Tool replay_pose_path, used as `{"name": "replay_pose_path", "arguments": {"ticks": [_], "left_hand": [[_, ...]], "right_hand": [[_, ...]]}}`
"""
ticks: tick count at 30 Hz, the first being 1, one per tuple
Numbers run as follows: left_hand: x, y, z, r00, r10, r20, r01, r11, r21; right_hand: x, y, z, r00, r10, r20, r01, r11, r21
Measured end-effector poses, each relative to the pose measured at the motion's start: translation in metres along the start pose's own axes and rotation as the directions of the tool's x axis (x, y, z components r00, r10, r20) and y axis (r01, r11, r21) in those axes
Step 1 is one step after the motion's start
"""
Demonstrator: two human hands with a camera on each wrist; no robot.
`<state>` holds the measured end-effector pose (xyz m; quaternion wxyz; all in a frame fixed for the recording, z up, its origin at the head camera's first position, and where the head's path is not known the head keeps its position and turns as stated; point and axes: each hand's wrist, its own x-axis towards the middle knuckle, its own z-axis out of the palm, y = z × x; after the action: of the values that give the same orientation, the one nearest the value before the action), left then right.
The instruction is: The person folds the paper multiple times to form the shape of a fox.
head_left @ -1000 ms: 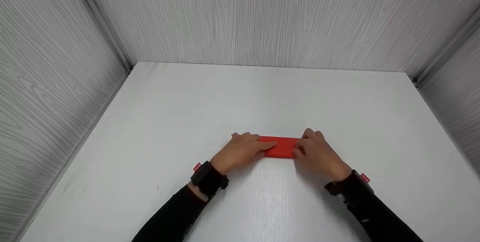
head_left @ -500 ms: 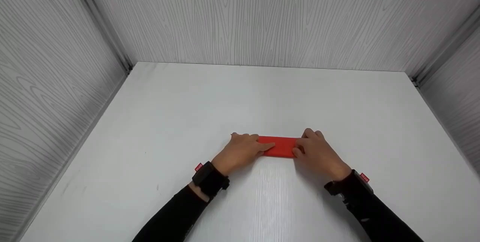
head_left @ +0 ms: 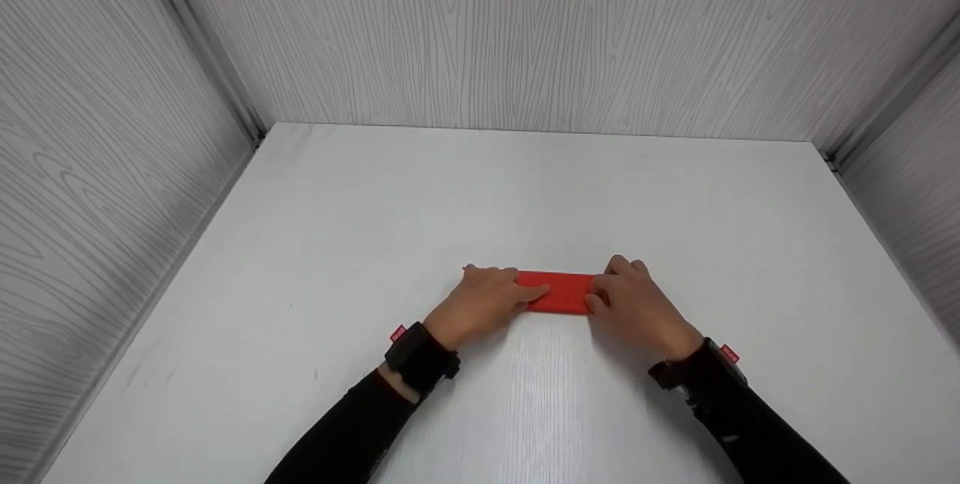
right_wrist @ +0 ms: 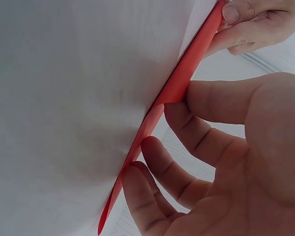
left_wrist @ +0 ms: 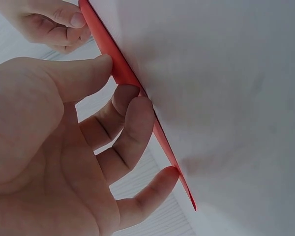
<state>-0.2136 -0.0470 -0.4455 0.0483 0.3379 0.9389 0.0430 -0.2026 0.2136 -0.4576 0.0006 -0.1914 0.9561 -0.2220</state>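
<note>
A strip of red folded paper (head_left: 561, 293) lies flat on the white table, its long side running left to right. At its left part my left hand (head_left: 480, 305) holds it, thumb laid along the paper and bent fingers touching it. My right hand (head_left: 642, 313) pinches the right part between thumb and forefinger. In the left wrist view the red paper (left_wrist: 107, 44) shows edge-on, with a layer standing slightly off the table by the thumb. The right wrist view shows the same red paper (right_wrist: 186, 71) under curled fingers. Both hands cover its ends in the head view.
The white tabletop (head_left: 540, 199) stretches around the paper. A wood-grained panel (head_left: 480, 34) stands along the back, with side panels at left (head_left: 97, 191) and right (head_left: 915, 169). Each wrist wears a black strap device (head_left: 421, 358) with a red tag.
My left thumb and hand have shifted very slightly on the paper over the last second. The right hand and the paper look nearly still.
</note>
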Motion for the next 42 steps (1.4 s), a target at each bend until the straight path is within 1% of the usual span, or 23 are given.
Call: {"name": "replay_pose_path", "arguments": {"ticks": [10,17,20,28,32,38,42], "left_hand": [[0.0007,0.0,0.0008,1.0,0.009,-0.012,-0.009,1.0,0.016],[-0.0002,0.0005,-0.0005,1.0,0.012,-0.027,-0.012,1.0,0.004],[-0.0005,0.0004,-0.0007,1.0,0.009,-0.021,-0.009,1.0,-0.006],[0.0003,0.0003,-0.0001,1.0,0.001,-0.009,-0.001,1.0,0.01],[0.0007,-0.0002,0.0006,1.0,0.011,-0.018,-0.01,1.0,0.021],[0.0013,-0.0006,0.0018,0.999,0.025,-0.03,-0.025,1.0,0.006],[0.002,-0.0001,0.0013,1.0,0.019,-0.015,-0.019,1.0,0.008]], "right_hand": [[-0.0004,-0.0008,-0.001,0.999,0.027,0.016,-0.028,1.0,0.011],[0.0005,-0.0017,-0.001,1.0,0.011,0.002,-0.011,1.0,0.003],[0.0004,-0.0019,-0.0005,1.0,0.007,-0.007,-0.007,1.0,0.003],[0.0,-0.0026,-0.0003,1.0,0.009,-0.007,-0.009,1.0,0.002],[0.0001,-0.0026,-0.001,1.0,0.001,-0.006,-0.001,1.0,-0.003],[-0.0008,-0.0024,-0.0019,1.0,0.012,0.0,-0.012,1.0,0.0],[-0.0006,-0.0011,-0.0009,1.0,-0.003,-0.013,0.003,1.0,-0.004]]}}
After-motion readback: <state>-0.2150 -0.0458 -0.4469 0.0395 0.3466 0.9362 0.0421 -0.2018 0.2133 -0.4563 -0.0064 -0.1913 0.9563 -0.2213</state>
